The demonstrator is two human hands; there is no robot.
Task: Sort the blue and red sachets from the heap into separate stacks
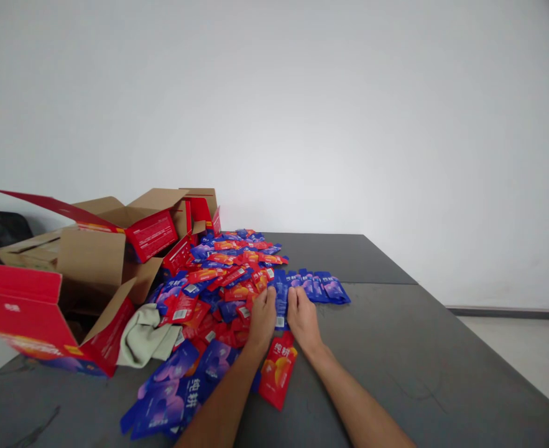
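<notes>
A heap of red and blue sachets (227, 274) covers the middle of the dark grey table (395, 348). My left hand (262, 318) and my right hand (303, 317) lie side by side at the heap's near edge, with a blue sachet (281, 298) between them; each hand's fingers press against a side of it. A row of blue sachets (318, 286) lies just past my right hand. A red sachet (278, 370) sits between my forearms, and larger blue packets (171, 398) lie under my left forearm.
Several opened red and brown cardboard boxes (83, 267) crowd the table's left side. A pale green cloth (144, 336) lies beside the nearest box. A white wall rises behind the table. Light floor (526, 348) shows at the right.
</notes>
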